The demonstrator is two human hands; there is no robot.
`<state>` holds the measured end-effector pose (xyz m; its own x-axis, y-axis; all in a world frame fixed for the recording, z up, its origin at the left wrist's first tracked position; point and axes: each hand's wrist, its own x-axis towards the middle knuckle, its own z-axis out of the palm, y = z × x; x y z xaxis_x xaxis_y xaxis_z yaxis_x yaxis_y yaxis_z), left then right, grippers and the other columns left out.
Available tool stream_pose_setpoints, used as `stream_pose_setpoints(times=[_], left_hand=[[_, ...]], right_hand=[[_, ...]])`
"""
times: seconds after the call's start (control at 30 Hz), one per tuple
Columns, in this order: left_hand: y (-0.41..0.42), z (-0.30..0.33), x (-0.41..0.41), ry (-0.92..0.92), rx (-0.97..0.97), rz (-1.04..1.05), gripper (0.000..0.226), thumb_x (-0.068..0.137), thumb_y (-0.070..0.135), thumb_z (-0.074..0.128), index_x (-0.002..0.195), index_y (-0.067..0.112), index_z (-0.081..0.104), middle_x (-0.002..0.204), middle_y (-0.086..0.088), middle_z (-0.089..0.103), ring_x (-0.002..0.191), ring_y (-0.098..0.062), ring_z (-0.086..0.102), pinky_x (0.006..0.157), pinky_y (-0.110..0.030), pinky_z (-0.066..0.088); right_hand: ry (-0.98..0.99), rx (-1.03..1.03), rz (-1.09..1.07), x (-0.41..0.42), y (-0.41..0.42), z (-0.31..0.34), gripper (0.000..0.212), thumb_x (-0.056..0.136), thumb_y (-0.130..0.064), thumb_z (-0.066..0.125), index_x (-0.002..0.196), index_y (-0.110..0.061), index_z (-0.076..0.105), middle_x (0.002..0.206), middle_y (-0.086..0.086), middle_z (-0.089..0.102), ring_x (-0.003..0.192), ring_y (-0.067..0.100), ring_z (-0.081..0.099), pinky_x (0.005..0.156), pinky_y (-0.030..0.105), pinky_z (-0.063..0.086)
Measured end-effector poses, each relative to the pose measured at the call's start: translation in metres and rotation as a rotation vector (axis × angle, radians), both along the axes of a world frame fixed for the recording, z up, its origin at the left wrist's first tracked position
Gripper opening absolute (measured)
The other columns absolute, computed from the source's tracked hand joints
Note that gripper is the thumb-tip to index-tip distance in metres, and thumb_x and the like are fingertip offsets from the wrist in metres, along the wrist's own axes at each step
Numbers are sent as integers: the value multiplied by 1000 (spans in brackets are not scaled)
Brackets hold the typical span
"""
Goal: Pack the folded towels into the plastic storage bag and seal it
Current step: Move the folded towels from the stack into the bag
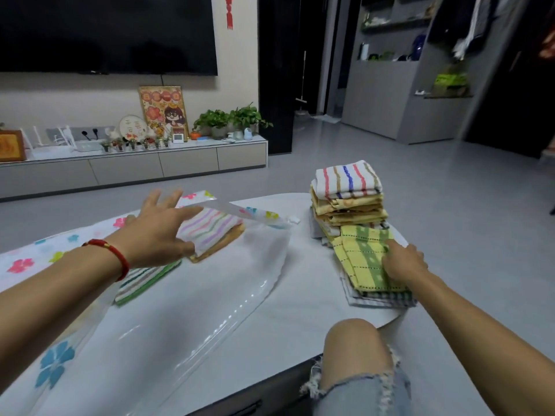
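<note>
Knee (354, 352); fingers (390, 250) on towel (365, 259).

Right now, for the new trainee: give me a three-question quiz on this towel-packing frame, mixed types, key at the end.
1. True or false: the left hand is inside the plastic bag.
2. Which towel does the right hand touch? A) yellow-green towel B) striped white towel on the tall stack C) pastel striped towel
3. Fill in: the pastel striped towel lies ____ the bag.

Key: 1 true; 2 A; 3 inside.
</note>
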<state>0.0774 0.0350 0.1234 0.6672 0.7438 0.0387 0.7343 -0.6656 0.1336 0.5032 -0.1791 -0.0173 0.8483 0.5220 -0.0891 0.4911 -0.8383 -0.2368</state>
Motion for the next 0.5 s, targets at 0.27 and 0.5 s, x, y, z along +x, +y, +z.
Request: stream_pose_setpoints(times=[0.27,0.5], left_hand=[[-11,-10,-6,37,14,5,83,82,41,70,150,43,23,164,-6,4,149,-37,-3,114,-67,17],[-24,-14,-38,-37,64,46,51,79,55,66,128,49,56,160,-4,26,143,-47,19,109,-65,30]], right_hand=[[142,184,-86,6,2,-1,59,90,-14,69,143,-32,49,140,21,50,124,43,51,99,43,47],[956,656,34,-7,-22,47,41,87,4,72,116,-25,71,121,22,71,81,33,78,64,40,63]])
